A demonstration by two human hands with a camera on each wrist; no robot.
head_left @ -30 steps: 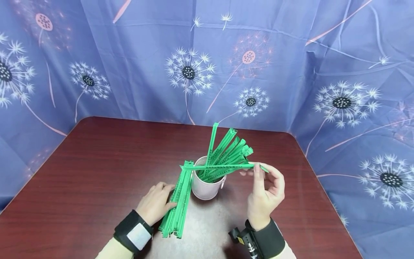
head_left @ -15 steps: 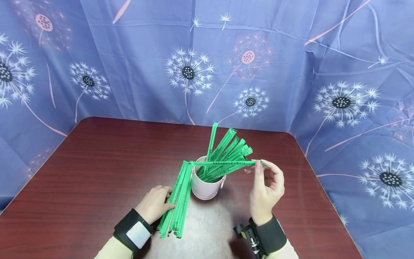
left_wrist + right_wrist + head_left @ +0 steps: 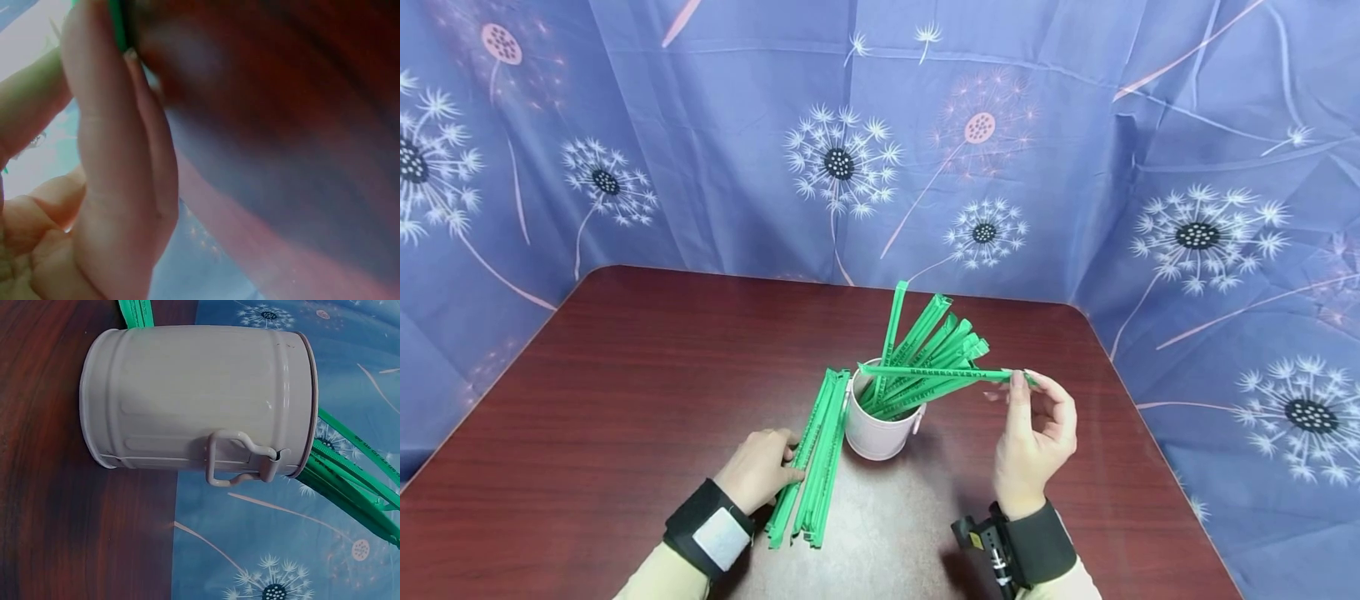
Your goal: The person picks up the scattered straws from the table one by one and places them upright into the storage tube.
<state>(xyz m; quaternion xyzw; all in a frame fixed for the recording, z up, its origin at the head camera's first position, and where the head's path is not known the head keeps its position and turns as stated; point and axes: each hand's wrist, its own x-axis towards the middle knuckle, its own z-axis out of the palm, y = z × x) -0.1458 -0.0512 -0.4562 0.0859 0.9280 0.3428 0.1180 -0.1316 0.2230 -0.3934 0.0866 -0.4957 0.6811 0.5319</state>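
The right hand (image 3: 1037, 437) pinches one end of a long, thin green wrapped stick with dark printing (image 3: 932, 373), which lies nearly level across the mouth of a pale pinkish-white round bucket (image 3: 878, 433); whether it touches the contents cannot be told. The bucket stands upright on the dark reddish-brown wood-grain tabletop (image 3: 700, 350), nearer its right edge than its left. A cluster of similar green printed sticks (image 3: 928, 342) stands inside, most leaning toward the tabletop's right edge. On the bucket's left side, a flat row of loose green sticks (image 3: 822, 467) slants from beside the bucket toward the near edge. The left hand (image 3: 758, 471) rests at the row's left side, thumb touching it; its fingertips are partly hidden, so whether it grips any stick cannot be told. Both wrists wear black bands. A blue cloth with dandelion prints (image 3: 730, 150) hangs beyond the tabletop's far edge.
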